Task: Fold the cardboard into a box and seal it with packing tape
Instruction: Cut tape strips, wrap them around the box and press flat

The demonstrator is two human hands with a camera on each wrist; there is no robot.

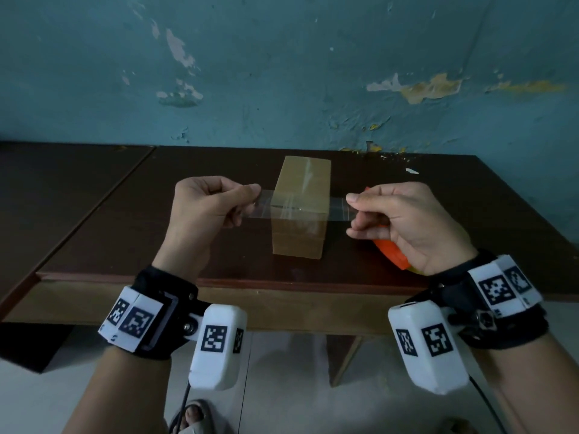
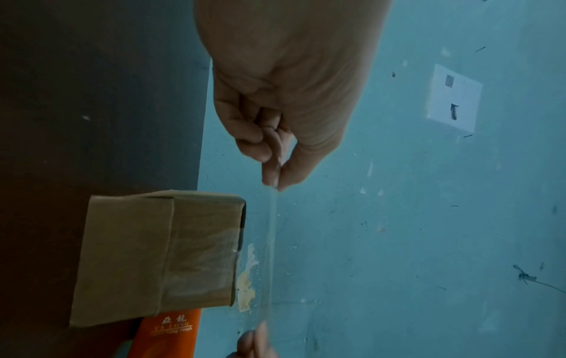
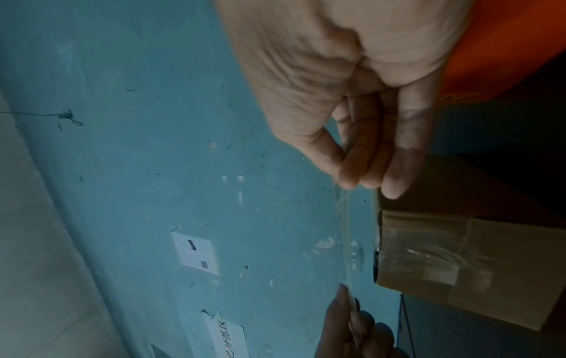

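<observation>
A folded brown cardboard box (image 1: 300, 208) stands on the dark wooden table (image 1: 125, 214), with clear tape on its top and sides. A loose strip of clear tape (image 1: 300, 208) stretches flat just above the box's near top edge. My left hand (image 1: 216, 202) pinches the strip's left end between thumb and fingers. My right hand (image 1: 394, 214) pinches its right end. In the left wrist view the strip (image 2: 271, 254) runs from my left hand (image 2: 272, 184) past the box (image 2: 159, 254). The right wrist view shows the strip (image 3: 346, 237) leaving my right hand (image 3: 352, 184) beside the box (image 3: 459, 261).
An orange tape dispenser (image 1: 391, 249) lies on the table under my right hand, close to the front edge. A peeling blue wall (image 1: 282, 73) rises behind the table. A foot in a sandal (image 1: 194, 415) shows on the tiled floor below.
</observation>
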